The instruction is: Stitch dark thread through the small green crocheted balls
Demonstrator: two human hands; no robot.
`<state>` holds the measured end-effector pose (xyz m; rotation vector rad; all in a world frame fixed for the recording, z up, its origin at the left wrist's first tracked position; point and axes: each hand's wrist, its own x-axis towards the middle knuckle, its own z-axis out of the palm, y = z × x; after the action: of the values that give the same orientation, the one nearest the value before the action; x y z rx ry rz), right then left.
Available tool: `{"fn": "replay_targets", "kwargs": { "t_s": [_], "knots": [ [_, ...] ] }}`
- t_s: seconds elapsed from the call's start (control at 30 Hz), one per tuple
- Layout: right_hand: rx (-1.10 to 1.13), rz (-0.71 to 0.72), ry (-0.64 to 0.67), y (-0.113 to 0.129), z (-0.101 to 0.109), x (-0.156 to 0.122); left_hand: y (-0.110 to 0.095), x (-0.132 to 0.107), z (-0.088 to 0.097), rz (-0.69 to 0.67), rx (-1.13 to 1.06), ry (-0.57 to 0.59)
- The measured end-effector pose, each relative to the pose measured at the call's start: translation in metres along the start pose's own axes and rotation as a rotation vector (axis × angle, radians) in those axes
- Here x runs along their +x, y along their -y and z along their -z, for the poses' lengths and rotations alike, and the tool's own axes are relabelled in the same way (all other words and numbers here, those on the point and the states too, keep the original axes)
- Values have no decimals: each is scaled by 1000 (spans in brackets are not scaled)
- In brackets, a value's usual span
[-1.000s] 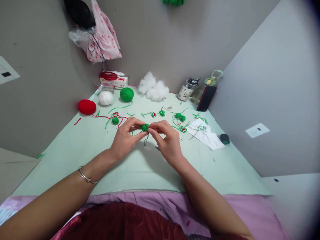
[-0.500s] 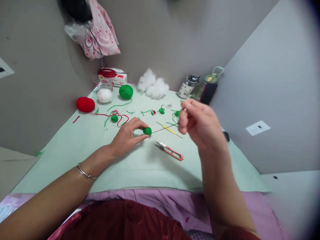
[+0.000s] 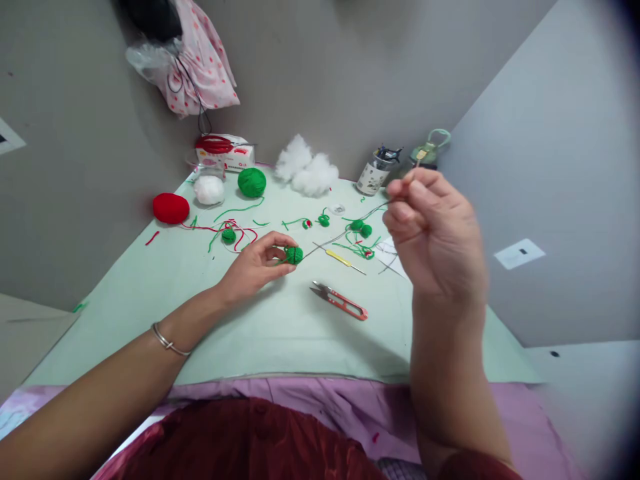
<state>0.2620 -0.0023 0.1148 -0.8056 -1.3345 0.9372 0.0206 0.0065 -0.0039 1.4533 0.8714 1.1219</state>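
My left hand (image 3: 257, 263) pinches a small green crocheted ball (image 3: 294, 255) between thumb and fingers, just above the table. A dark line of thread crosses the ball's face. From there a dark thread (image 3: 325, 243) runs taut up and right to my right hand (image 3: 437, 230), raised with its fingertips pressed together. A thin needle (image 3: 419, 163) seems to poke up from those fingertips; it is too small to see well. Below the thread lie a yellow-handled crochet hook (image 3: 339, 258) and orange thread snips (image 3: 340, 301), both flat on the table.
Behind the hands are red yarn (image 3: 171, 208), white yarn (image 3: 209, 190), green yarn (image 3: 251, 183) and white stuffing (image 3: 306, 170). Several small green crocheted pieces (image 3: 361, 228) and yarn scraps are scattered about. A pen holder (image 3: 374, 173) and a bottle (image 3: 425, 153) stand at the back right.
My right hand has moved up and to the right, drawing out a longer stretch of thread. The green ball has turned slightly in my left hand, and a dark line now shows on it.
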Motion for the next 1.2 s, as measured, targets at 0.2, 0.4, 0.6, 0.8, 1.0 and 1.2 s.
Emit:
{"fn": "replay_targets", "kwargs": {
  "t_s": [0.2,0.4,0.6,0.8,1.0,1.2],
  "knots": [
    [-97,-92,35,-35,-21,-31,-3,0,3,6,19,11],
    [-190,-266,162,-52,-39,-50,-5,1,3,-26,1,-73],
    [-264,-325,232,-61,-46,-57,-6,-1,5,-21,24,-120],
    [-314,-340,247,-65,-47,-57,-10,-1,3,-36,15,-155],
    [-321,-358,245,-68,-49,-57,-10,-2,-1,-55,-23,-168],
    [-294,-306,210,-75,-52,-59,-9,-3,-2,-23,-50,-173]
  ]
}}
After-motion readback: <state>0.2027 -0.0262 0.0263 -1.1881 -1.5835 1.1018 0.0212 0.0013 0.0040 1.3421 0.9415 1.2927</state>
